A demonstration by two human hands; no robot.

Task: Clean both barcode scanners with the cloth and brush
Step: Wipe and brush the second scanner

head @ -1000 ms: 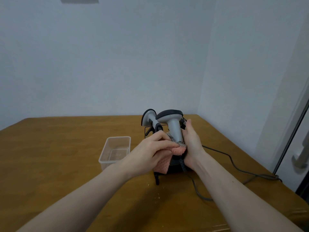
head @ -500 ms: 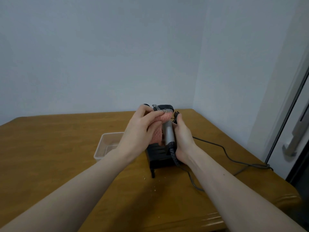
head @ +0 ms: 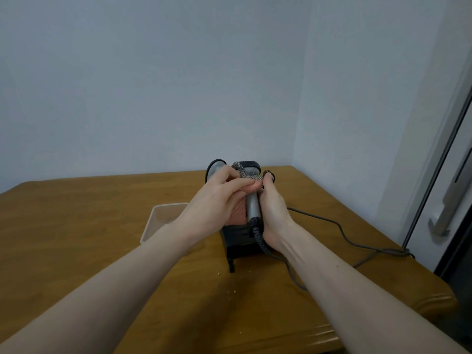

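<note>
Left hand (head: 217, 200): fingers curled, pressing pink cloth (head: 238, 213) against near scanner (head: 251, 200) upright in black stand (head: 240, 241). Right hand (head: 273, 210): wrapped round scanner's handle, steadying. Second scanner (head: 215, 169): behind, mostly hidden. Step: wiping first scanner's neck; next likely its head. Brush: not visible. Clear tub (head: 163, 218), cable (head: 344, 233) on table (head: 76, 226).

No text, label, brand or number can be read on anything here.
</note>
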